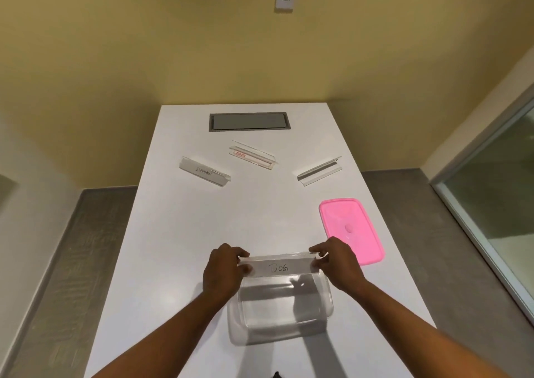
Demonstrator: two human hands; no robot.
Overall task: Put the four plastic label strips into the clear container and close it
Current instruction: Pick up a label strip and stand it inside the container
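Both hands are holding one clear plastic label strip marked "Dog" (278,268) level over the far rim of the clear rectangular plastic container (280,305), which is sitting open near the desk's near edge, slightly right of centre. The left hand (222,270) is pinching the strip's left end between thumb and fingers, and the right hand (336,265) is pinching its right end the same way. The container is looking empty inside, so this strip appears to be the first of four going in.

Three more strips are lying well apart toward the desk's far half: a folded clear strip reading "Elephant" (204,171) near the left edge, a clear strip with a small red tag (252,155) in the middle, and a blank folded strip (319,170) toward the right edge. The pink rectangular plastic lid (351,229) is resting flat by the right edge, just beyond the right hand.

The strip is probably very light, thin and springy, with a smooth, slippery surface. It is spanning nearly the container's length, so holding it by the ends seems sensible for tilting it in.
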